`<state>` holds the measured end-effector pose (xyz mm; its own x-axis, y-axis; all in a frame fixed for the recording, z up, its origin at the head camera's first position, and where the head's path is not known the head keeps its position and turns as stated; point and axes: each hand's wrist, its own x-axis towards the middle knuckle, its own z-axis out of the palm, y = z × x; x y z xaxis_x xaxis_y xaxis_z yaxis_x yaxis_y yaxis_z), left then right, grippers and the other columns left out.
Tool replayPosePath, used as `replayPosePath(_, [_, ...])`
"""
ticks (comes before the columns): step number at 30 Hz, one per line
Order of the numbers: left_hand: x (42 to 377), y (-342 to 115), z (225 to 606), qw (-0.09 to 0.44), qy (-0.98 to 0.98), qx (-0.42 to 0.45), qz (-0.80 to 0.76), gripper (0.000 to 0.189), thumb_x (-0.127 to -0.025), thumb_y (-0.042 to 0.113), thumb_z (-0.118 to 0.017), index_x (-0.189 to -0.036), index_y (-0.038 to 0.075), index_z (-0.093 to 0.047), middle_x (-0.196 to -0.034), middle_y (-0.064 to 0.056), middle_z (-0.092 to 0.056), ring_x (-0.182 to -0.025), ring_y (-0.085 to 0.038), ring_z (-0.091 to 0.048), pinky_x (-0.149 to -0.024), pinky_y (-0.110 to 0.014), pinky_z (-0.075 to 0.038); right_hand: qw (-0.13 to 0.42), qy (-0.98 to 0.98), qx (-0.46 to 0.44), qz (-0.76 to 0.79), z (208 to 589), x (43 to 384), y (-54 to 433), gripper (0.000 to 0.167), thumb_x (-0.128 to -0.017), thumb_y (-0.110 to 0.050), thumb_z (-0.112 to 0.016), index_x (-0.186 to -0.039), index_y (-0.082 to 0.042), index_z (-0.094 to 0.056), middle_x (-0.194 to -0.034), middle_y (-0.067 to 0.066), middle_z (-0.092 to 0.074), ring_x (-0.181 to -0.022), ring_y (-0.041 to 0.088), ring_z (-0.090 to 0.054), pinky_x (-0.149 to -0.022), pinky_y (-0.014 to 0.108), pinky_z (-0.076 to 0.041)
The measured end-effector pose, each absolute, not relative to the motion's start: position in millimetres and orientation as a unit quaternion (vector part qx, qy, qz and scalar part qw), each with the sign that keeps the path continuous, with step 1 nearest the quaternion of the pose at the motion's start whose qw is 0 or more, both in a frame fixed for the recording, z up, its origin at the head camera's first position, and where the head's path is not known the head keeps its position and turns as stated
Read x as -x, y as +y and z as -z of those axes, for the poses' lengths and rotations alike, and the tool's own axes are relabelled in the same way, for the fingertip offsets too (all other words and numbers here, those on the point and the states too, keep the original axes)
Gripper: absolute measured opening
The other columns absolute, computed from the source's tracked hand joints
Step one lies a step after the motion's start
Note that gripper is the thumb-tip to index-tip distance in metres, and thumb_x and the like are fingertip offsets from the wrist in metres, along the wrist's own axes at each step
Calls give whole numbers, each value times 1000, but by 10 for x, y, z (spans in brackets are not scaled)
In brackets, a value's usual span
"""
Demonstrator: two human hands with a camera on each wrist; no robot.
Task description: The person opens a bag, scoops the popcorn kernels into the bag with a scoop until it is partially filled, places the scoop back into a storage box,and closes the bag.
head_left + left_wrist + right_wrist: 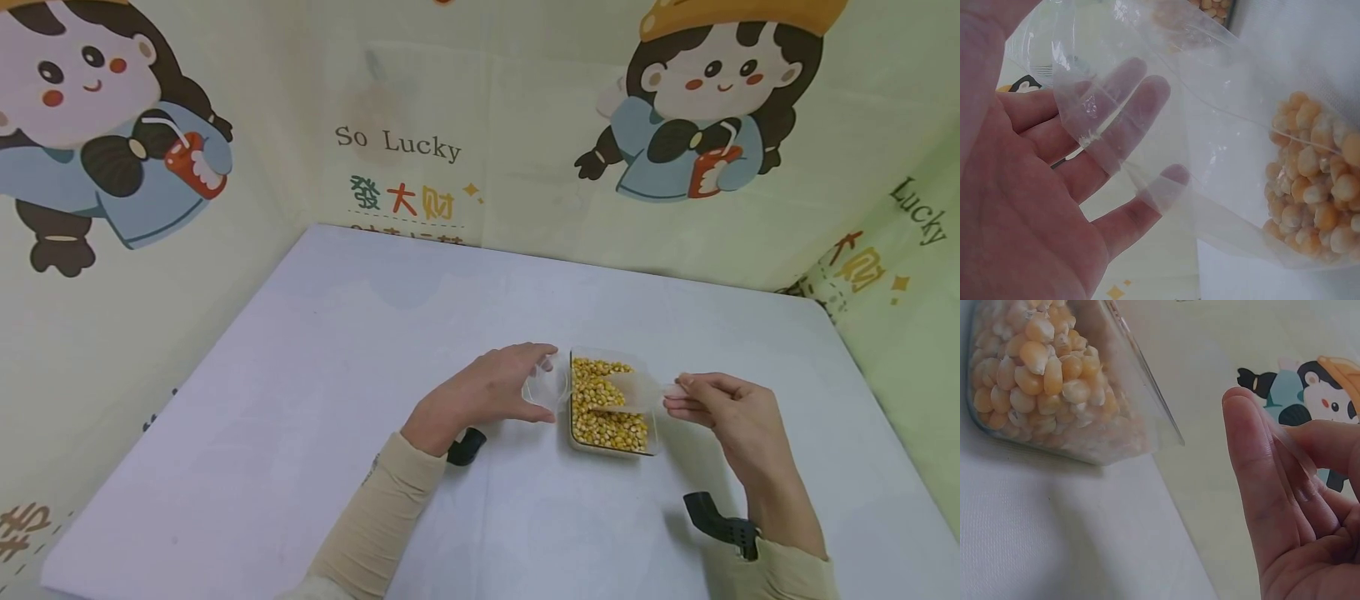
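A clear plastic bag stands left of a clear box full of yellow corn kernels. My left hand is at the bag with thumb and fingers spread apart; in the left wrist view its fingertips show through the film. Corn kernels show at the right of that view, seemingly inside the bag. My right hand pinches the handle of a translucent scoop between thumb and fingers. The scoop's blade lies over the kernels in the box; whether it carries any is unclear.
Both hands work above a white-covered table. Pale printed cloth with cartoon figures hangs behind it and at both sides. A dark wrist mount sits on the right wrist, and part of another shows beneath the left.
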<state>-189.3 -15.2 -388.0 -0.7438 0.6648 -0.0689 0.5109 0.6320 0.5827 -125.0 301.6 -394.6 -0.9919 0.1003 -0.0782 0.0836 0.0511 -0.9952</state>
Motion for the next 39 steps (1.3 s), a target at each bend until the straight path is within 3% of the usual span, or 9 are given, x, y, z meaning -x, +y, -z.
replayPosePath(8, [1895,-167,3887,127,891,-340,-273,85,-83,40,-80,-150,12,-37,-135,1,-60,-121,-14,-57,-101,-32,-47,14,-721,68,-690,3949,1251,3043,25,-95,-22,-67,-105,1,-67,-85,2,-77,-76,17,-76,-71,29,-59])
replayPosePath(17, [1898,-165,3894,128,891,-338,-275,85,-83,40,-80,-151,12,-37,-134,1,-60,-122,-15,-57,-102,-33,-47,24,-676,53,-735,3962,1247,3083,17,-96,-13,-65,-102,2,-69,-88,4,-77,-77,18,-76,-72,31,-58])
replayPosePath(23, [1898,-164,3890,130,888,-343,-278,85,-83,39,-80,-150,12,-37,-134,0,-60,-122,-15,-56,-101,-33,-47,18,-651,59,-757,3983,1247,3114,10,-95,-11,-65,-99,-4,-72,-90,4,-77,-78,18,-76,-72,31,-59])
replayPosePath(39, [1893,-151,3893,133,887,-346,-275,85,-84,40,-79,-151,12,-35,-135,1,-59,-122,-14,-56,-101,-32,-47,11,-602,61,-796,4043,1260,3171,11,-96,-8,-64,-100,-4,-73,-92,6,-77,-81,18,-76,-73,31,-59])
